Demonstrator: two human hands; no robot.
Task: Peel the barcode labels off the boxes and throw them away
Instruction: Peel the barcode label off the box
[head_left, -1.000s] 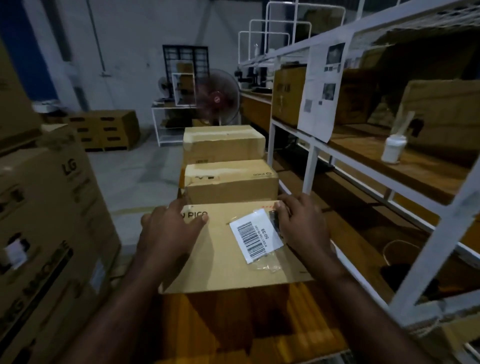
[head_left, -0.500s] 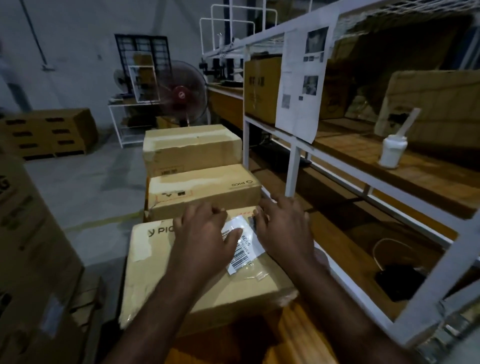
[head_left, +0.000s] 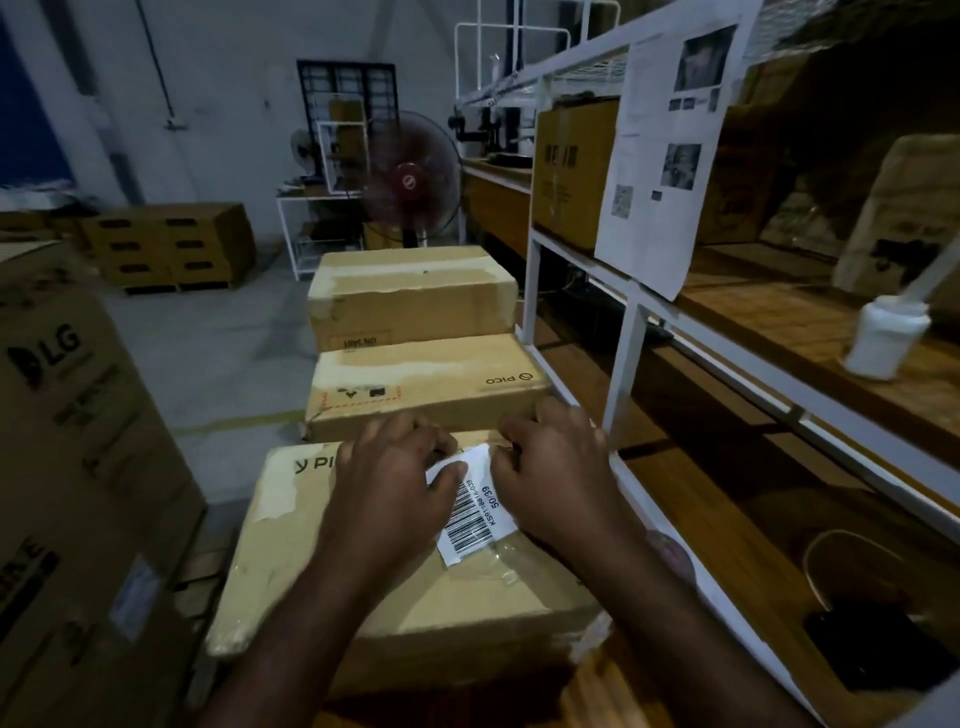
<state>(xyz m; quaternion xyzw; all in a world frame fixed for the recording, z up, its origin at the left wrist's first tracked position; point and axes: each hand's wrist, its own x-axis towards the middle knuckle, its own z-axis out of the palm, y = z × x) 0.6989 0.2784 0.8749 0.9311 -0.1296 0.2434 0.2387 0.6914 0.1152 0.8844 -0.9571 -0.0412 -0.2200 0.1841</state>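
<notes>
Wooden platform, taped cardboard box on it

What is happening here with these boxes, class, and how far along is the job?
A person is working bare-handed on the nearest box. The left hand pinches the far corner of the barcode label, which looks lifted there, while the rest lies flat on the box. The right hand has its fingers curled at the label's far edge; whether it grips is unclear. Two more boxes lie beyond.
</notes>
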